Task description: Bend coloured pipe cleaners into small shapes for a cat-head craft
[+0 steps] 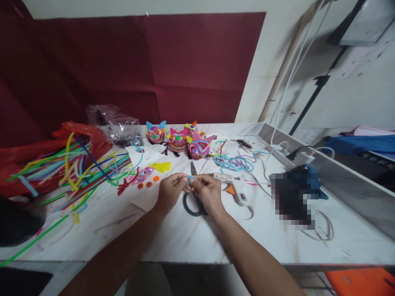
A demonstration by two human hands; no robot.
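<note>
Above the middle of the table, my left hand (pixel 173 190) and my right hand (pixel 208 192) meet fingertip to fingertip. Pinched between them is a small light-blue piece (pixel 191 179), apparently a curled bit of pipe cleaner; the fingers hide most of it. Under and behind my hands lie scissors with black handles (pixel 191 211), blades pointing away. A white glue gun (pixel 242 196) with an orange stand lies just right of my right hand. To the left of my left hand are orange discs (pixel 156 179), a yellow piece (pixel 160 166) and a pink-purple coiled shape (pixel 143 174).
Colourful animal-head figures (pixel 178 141) stand at the back. Loose pipe cleaners (pixel 83 164) spill from a red bag (pixel 92 137) at left, near a clear plastic bag (pixel 119 125). Blue and purple strands (pixel 236 163) lie back right, with cables (pixel 265 172) and a raised table edge (pixel 333 176).
</note>
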